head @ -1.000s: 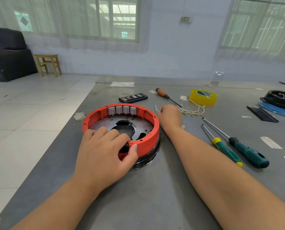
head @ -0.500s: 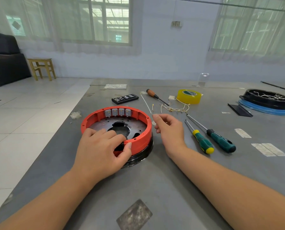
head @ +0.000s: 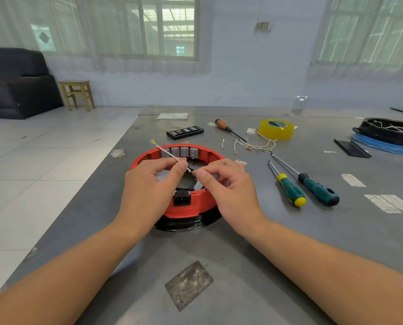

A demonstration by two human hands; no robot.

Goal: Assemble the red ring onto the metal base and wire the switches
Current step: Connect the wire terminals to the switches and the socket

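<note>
The red ring [head: 146, 156] sits on the dark metal base [head: 186, 225] in the middle of the grey table. Several grey switches [head: 184, 152] line the ring's far inner wall, and a black power socket [head: 182, 198] faces me at its near side. Above the ring, my left hand [head: 149, 191] pinches a white wire [head: 166, 152] that ends in a yellow ring terminal and slants up to the left. My right hand [head: 228, 186] pinches the same wire's near end, thumb to thumb with the left.
Right of the ring lie two green-handled screwdrivers [head: 289, 186] [head: 317, 187]. Behind are a loose bundle of wires [head: 254, 145], a yellow tape roll [head: 276, 129], an orange-handled screwdriver [head: 228, 129] and a black bit case [head: 185, 132]. A black-and-blue assembly [head: 388, 134] sits far right. The table's edge runs along the left.
My left hand left the ring's near rim and rose above it. My right hand brought a white wire over from the pile, and both hands now pinch it above the ring.
</note>
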